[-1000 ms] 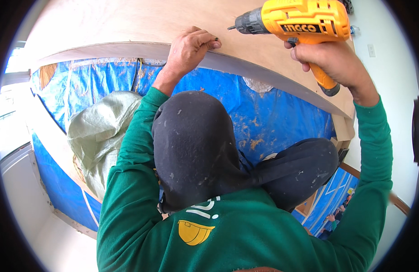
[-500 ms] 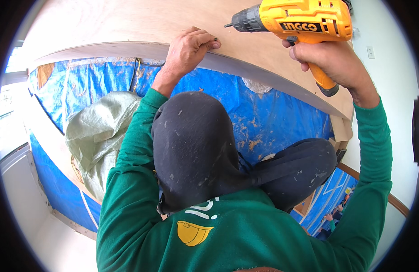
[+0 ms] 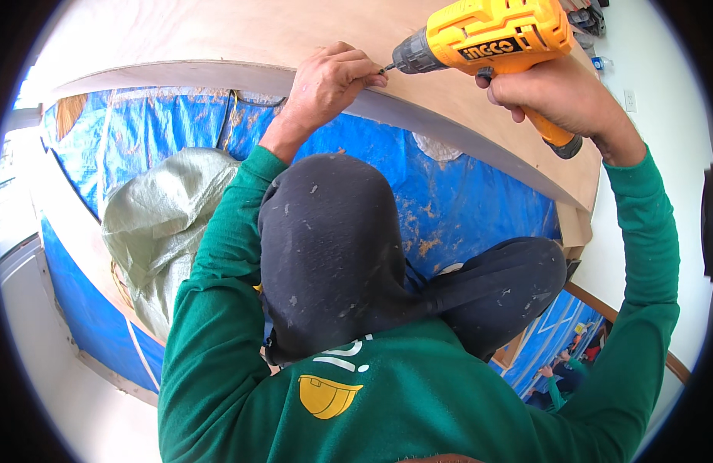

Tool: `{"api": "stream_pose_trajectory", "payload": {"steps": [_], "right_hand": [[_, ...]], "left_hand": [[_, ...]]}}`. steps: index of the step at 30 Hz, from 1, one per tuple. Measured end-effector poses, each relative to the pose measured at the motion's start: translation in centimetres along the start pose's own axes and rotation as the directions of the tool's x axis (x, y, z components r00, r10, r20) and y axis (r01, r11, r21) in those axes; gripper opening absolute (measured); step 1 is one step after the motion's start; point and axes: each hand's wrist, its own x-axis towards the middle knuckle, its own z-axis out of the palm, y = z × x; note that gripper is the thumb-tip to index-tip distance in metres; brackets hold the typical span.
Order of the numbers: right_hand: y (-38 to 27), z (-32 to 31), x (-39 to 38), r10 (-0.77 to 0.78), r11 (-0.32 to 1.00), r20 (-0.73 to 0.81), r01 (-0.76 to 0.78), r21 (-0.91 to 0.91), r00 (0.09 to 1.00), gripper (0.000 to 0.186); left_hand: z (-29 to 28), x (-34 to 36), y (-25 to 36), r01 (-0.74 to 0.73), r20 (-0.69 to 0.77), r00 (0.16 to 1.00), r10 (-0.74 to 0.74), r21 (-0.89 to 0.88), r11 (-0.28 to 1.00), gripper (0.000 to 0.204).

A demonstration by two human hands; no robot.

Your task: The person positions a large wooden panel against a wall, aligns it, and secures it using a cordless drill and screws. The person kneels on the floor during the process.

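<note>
A yellow and black cordless drill (image 3: 518, 29) is gripped by its handle in my right hand (image 3: 553, 91), index finger near the trigger, chuck pointing left. The bit's tip meets a small dark screw (image 3: 383, 72) at my fingertips; whether they touch firmly is too small to tell. My left hand (image 3: 326, 86) is closed, pinching that screw between thumb and fingers at the edge of a curved plywood panel (image 3: 194, 35). The screw's lower end is hidden by my fingers.
Below the panel's edge spreads a dusty blue tarp (image 3: 457, 204). A pale green woven sack (image 3: 160, 208) slumps left of my bent legs. At lower right, another person's hand (image 3: 545, 372) shows in the distance. A white wall (image 3: 650, 116) stands at right.
My right hand has brought the drill leftward and slightly down, so its bit now reaches the screw. My left hand stays pinched at the panel edge, shifted slightly right.
</note>
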Motion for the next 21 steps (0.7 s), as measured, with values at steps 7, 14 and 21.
{"api": "stream_pose_trajectory", "payload": {"steps": [7, 14, 21], "right_hand": [[0.8, 0.2, 1.3, -0.002, 1.0, 0.005, 0.002, -0.018, 1.0, 0.033], [-2.4, -0.6, 2.3, 0.122, 0.98, 0.088, -0.106, -0.169, 0.989, 0.035], [-6.5, -1.8, 1.4, 0.017, 0.871, 0.203, 0.085, -0.483, 0.979, 0.03]], "left_hand": [[-0.3, 0.0, 0.1, 0.004, 0.024, 1.0, -0.004, 0.0, 1.0, 0.019], [-0.4, 0.2, 0.2, -0.011, 0.033, 0.999, 0.01, 0.044, 0.999, 0.018], [-0.1, -0.5, -0.5, -0.092, 0.03, 0.995, 0.09, 0.068, 0.993, 0.016]]}}
